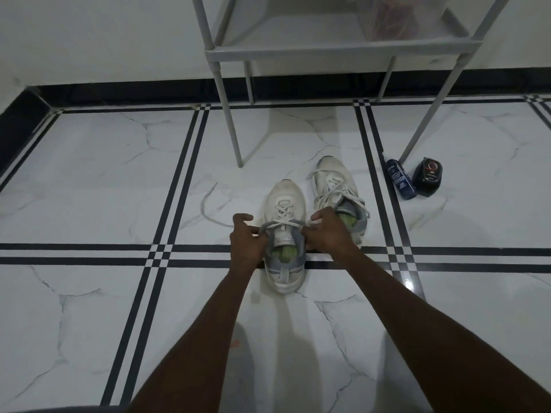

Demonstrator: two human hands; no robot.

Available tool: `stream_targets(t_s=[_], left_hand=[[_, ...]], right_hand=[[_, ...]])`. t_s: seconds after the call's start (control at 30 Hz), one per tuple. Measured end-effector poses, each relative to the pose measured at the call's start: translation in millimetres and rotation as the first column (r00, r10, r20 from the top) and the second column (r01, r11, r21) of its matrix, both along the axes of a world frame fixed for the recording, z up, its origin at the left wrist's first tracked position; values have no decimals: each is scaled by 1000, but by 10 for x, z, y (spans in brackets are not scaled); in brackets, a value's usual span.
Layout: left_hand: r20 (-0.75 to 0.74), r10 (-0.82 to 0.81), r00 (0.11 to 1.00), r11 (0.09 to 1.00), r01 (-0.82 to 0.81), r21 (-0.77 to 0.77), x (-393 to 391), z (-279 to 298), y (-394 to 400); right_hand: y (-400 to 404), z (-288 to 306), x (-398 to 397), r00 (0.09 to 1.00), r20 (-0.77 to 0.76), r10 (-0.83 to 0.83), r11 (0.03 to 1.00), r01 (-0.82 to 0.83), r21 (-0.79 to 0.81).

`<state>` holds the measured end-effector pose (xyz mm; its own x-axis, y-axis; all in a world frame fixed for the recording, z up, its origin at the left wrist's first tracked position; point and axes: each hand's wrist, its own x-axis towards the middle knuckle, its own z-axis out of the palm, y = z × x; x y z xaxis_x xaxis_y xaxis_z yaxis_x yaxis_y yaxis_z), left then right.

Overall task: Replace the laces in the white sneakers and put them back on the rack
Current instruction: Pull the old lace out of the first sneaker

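Note:
Two white sneakers stand side by side on the tiled floor, toes pointing away from me. The near sneaker (pixel 285 204) is laced, with a grey collar and green insole. My left hand (pixel 246 242) pinches its lace end at the left of the top eyelets. My right hand (pixel 326 231) pinches the other lace end on the right. The second sneaker (pixel 335 183) sits just right and farther off, laced, partly hidden behind my right hand. A loose white lace (pixel 208 201) lies curled on the floor to the left.
A grey metal rack (pixel 301 50) stands on thin legs straight ahead by the wall; a clear bag with reddish contents (pixel 393 16) rests on its shelf. A blue bottle (pixel 401 180) and a black tin (pixel 428 177) lie by its right front leg.

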<state>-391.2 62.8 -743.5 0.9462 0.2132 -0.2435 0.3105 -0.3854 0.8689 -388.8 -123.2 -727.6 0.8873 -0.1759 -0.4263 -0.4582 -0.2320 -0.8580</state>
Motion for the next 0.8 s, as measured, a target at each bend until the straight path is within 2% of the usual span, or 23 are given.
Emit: stream_targets(t_s=[0.07,0.17,0.23,0.3,0.43,0.53,0.57,0.6,0.63,0.67,0.7,0.73,0.8], left_hand=[[104,-61,993,996,53,77,3,40,-38],[288,-267,920,913,146,381,-57,108,-140],[289,-407,866,817,204,539,-67,140,-192],[301,-505,809,741,228,632,-65,184,-227],[352,-612,708,671,229,706,8,181,-250],[299,-689,660,559,222,799,66,123,-231],[289,-678,676,549,205,810,80,108,-226],[307,-609,732,602,175,779,75,90,-223],[377,-436,817,744,91,662,69,93,-215],[427,-174,887,872,-62,485,69,117,-201],[420,80,904,924,-225,309,82,128,-164],[402,226,887,928,-322,188,101,139,-124],[432,192,881,938,-294,185,115,153,-62]], right_hand=[[-6,45,29,999,-47,9,998,-6,64],[0,92,71,993,3,119,992,-119,-40],[17,104,85,982,40,183,973,-175,-150],[15,104,98,967,60,249,941,-227,-251],[13,89,115,930,77,361,870,-306,-386],[18,99,132,923,71,378,859,-322,-398],[12,108,137,928,66,368,870,-318,-376],[3,103,135,937,56,344,891,-307,-335],[-1,112,126,948,50,314,913,-287,-290],[-5,106,112,957,50,287,927,-264,-266],[-5,95,101,960,65,273,931,-246,-268],[-2,81,90,959,84,270,928,-236,-286],[17,71,77,950,104,294,915,-249,-316]])
